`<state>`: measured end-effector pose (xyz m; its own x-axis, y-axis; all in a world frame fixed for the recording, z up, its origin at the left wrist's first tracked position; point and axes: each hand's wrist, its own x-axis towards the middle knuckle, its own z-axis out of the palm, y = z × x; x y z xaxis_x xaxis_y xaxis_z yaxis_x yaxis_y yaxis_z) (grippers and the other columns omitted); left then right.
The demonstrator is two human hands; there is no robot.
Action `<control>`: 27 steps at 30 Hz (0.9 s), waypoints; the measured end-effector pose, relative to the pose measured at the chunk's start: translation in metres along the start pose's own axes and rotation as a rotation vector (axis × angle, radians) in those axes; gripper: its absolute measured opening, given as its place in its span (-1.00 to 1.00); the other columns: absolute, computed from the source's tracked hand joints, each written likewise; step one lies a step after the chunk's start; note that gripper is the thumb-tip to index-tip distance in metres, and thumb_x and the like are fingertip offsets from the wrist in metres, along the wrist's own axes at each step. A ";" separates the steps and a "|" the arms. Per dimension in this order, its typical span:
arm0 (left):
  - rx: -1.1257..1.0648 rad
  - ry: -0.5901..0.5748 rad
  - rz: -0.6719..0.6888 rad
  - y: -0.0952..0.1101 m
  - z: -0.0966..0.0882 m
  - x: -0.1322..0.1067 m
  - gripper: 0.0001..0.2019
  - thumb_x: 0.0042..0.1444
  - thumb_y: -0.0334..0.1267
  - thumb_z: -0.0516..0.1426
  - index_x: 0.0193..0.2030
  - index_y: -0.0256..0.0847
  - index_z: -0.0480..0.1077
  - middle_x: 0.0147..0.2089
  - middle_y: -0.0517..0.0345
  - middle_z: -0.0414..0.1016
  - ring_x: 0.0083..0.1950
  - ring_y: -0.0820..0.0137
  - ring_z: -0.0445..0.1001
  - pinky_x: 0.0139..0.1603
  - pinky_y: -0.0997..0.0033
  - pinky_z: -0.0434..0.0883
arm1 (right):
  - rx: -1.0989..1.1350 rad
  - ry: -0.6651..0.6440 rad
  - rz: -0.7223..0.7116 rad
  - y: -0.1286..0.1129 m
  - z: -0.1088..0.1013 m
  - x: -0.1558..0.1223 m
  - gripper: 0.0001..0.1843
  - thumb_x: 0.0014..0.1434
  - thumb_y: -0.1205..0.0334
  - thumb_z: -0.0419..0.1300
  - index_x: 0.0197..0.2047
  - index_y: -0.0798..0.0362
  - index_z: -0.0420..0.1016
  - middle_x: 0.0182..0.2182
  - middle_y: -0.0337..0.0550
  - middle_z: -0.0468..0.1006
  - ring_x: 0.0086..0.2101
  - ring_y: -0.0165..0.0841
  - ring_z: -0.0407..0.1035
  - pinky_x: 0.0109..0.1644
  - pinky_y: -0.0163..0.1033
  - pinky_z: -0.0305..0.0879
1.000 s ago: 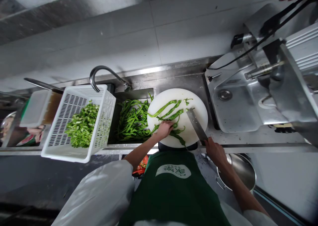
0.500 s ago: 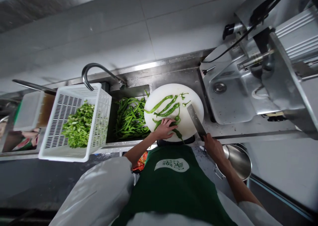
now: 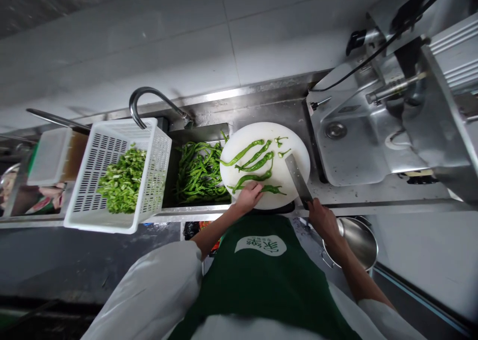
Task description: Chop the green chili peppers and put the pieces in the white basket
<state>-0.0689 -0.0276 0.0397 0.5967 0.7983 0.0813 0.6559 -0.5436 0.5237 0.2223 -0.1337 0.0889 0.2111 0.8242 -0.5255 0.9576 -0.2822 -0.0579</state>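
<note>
A round white cutting board [image 3: 298, 146] lies over the sink's right edge. Several long green peppers [image 3: 248, 153] lie on it in a row, with cut stems [image 3: 280, 141] at its far right. My left hand [image 3: 248, 196] rests on the nearest pepper [image 3: 271, 188] at the board's front, fingers curled over it. My right hand [image 3: 321, 219] grips the handle of a cleaver [image 3: 297, 176], whose blade lies on the board's right side, pointing away from me.
The sink [image 3: 197, 173] holds a heap of whole green peppers under a curved tap [image 3: 149, 98]. A white slotted basket [image 3: 149, 180] with chopped greens sits to the left. A metal machine [image 3: 377, 126] stands right, a steel pot [image 3: 358, 243] below the counter.
My left hand has drawn back toward the board's front edge and the near peppers now lie spread out straighter. The cleaver has stayed at the board's right side.
</note>
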 end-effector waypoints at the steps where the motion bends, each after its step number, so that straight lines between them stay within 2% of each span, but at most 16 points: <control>1: -0.010 0.039 -0.033 0.001 0.001 -0.002 -0.84 0.45 -0.20 0.10 0.01 -0.14 0.48 -0.08 0.02 0.50 -0.01 0.24 0.53 0.06 0.24 0.54 | 0.003 0.000 0.000 0.000 0.000 0.000 -0.68 0.56 0.12 -0.11 0.01 0.09 0.39 -0.37 0.01 0.62 -0.31 -0.15 0.58 -0.31 -0.23 0.13; 5: 0.015 0.104 -0.183 -0.003 0.004 -0.004 -0.79 0.43 -0.19 0.13 0.10 -0.17 0.49 -0.01 -0.03 0.48 0.01 0.23 0.52 0.06 0.21 0.55 | 0.019 -0.013 0.003 0.000 0.001 0.000 -0.67 0.56 0.12 -0.12 0.02 0.10 0.39 -0.34 0.02 0.63 -0.29 -0.14 0.59 -0.29 -0.23 0.15; 7: 0.027 0.094 -0.155 -0.007 0.007 -0.003 -0.62 0.36 -0.12 0.23 0.25 -0.19 0.45 0.13 -0.11 0.44 0.10 0.17 0.49 0.15 0.14 0.52 | 0.022 -0.019 -0.005 0.000 0.001 0.001 -0.66 0.57 0.12 -0.14 0.03 0.10 0.39 -0.33 0.03 0.64 -0.27 -0.15 0.59 -0.29 -0.23 0.14; 9: 0.043 0.049 -0.062 -0.012 0.012 -0.005 -0.46 0.28 -0.03 0.31 0.33 -0.17 0.42 0.24 -0.15 0.39 0.20 0.09 0.44 0.23 0.04 0.48 | 0.013 -0.015 -0.013 -0.001 0.000 0.001 -0.65 0.57 0.13 -0.16 0.03 0.10 0.39 -0.32 0.04 0.64 -0.26 -0.15 0.59 -0.29 -0.23 0.13; 11: 0.077 -0.005 -0.007 -0.015 0.017 -0.007 -0.52 0.28 -0.01 0.30 0.27 -0.13 0.48 0.25 -0.13 0.41 0.19 0.06 0.43 0.23 -0.02 0.46 | 0.002 -0.003 -0.008 -0.003 -0.004 0.000 -0.65 0.57 0.13 -0.15 0.02 0.10 0.39 -0.32 0.04 0.64 -0.26 -0.14 0.60 -0.29 -0.23 0.12; 13: 0.116 -0.029 -0.012 -0.016 0.021 -0.008 -0.68 0.35 -0.08 0.24 0.15 -0.13 0.56 0.19 -0.11 0.47 0.14 0.08 0.45 0.19 -0.01 0.47 | -0.005 0.004 0.008 -0.004 -0.008 -0.005 -0.66 0.57 0.13 -0.14 0.02 0.09 0.40 -0.34 0.02 0.63 -0.28 -0.15 0.59 -0.30 -0.22 0.10; 15: 0.138 -0.017 -0.033 -0.016 0.025 -0.008 -0.74 0.39 -0.11 0.20 0.08 -0.15 0.59 0.16 -0.10 0.50 0.12 0.09 0.46 0.16 0.01 0.49 | -0.007 0.003 0.034 -0.004 -0.012 -0.014 -0.65 0.57 0.11 -0.15 0.01 0.09 0.39 -0.37 0.00 0.62 -0.31 -0.16 0.59 -0.32 -0.22 0.07; 19: 0.101 0.010 -0.011 -0.014 0.028 -0.001 -0.77 0.38 -0.14 0.20 0.06 -0.17 0.58 0.24 -0.08 0.48 0.17 0.09 0.43 0.21 0.03 0.48 | 0.013 -0.002 0.052 -0.003 -0.014 -0.048 -0.68 0.56 0.12 -0.13 -0.01 0.08 0.38 -0.43 -0.06 0.59 -0.39 -0.21 0.55 -0.36 -0.23 0.02; 21: 0.062 0.012 -0.004 -0.012 0.030 0.003 -0.75 0.40 -0.18 0.17 0.12 -0.17 0.55 0.23 -0.05 0.50 0.18 0.11 0.42 0.26 0.03 0.47 | 0.042 -0.017 0.042 -0.008 -0.013 -0.068 -0.70 0.56 0.14 -0.12 -0.04 0.07 0.37 -0.46 -0.09 0.57 -0.43 -0.24 0.52 -0.38 -0.24 -0.01; 24: 0.020 0.016 -0.020 -0.011 0.034 0.009 -0.72 0.41 -0.22 0.16 0.19 -0.18 0.50 0.16 -0.06 0.52 0.17 0.13 0.42 0.26 0.03 0.47 | 0.088 -0.046 0.019 -0.023 -0.009 -0.092 -0.71 0.56 0.16 -0.14 -0.09 0.04 0.34 -0.47 -0.11 0.57 -0.45 -0.26 0.51 -0.39 -0.25 -0.02; 27: -0.004 0.010 -0.021 -0.010 0.037 0.013 -0.74 0.37 -0.25 0.21 0.14 -0.21 0.51 0.11 -0.06 0.52 0.14 0.12 0.42 0.21 0.04 0.49 | 0.094 -0.093 -0.001 -0.042 -0.003 -0.103 -0.70 0.56 0.14 -0.17 -0.07 0.04 0.32 -0.44 -0.09 0.60 -0.41 -0.23 0.56 -0.39 -0.24 0.01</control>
<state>-0.0506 -0.0211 0.0042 0.5781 0.8122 0.0787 0.6663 -0.5255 0.5291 0.1612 -0.2052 0.1478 0.1869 0.7764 -0.6019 0.9344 -0.3296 -0.1351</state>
